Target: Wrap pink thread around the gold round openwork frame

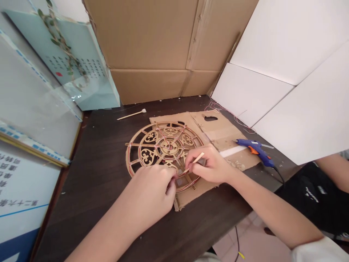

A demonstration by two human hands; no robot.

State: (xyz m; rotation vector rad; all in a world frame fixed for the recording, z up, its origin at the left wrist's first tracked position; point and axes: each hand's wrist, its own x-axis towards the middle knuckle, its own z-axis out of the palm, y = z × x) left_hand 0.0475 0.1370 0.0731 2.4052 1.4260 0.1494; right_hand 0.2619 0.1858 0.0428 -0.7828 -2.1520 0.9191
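Note:
A round openwork wooden frame [147, 156] with spokes, scroll ornaments and reddish wires lies partly on a flat cardboard sheet [226, 133]. My right hand [208, 165] is closed around a short, thin wooden stick [198, 158] at the frame's near right part, the stick's lower tip close to the rim. Beside it, my left hand [156, 187] rests at the frame's near edge with its fingers curled. Its fingertips are mostly hidden behind the hand, so what they hold cannot be made out.
A blue glue gun [256, 150] with orange parts lies on the cardboard's right side, its cord running right. A white-tipped stick [132, 114] lies behind the frame. Cardboard [152, 36] and white panels [275, 43] stand around the dark table [103, 153]. A person's arm [334, 171] shows at right.

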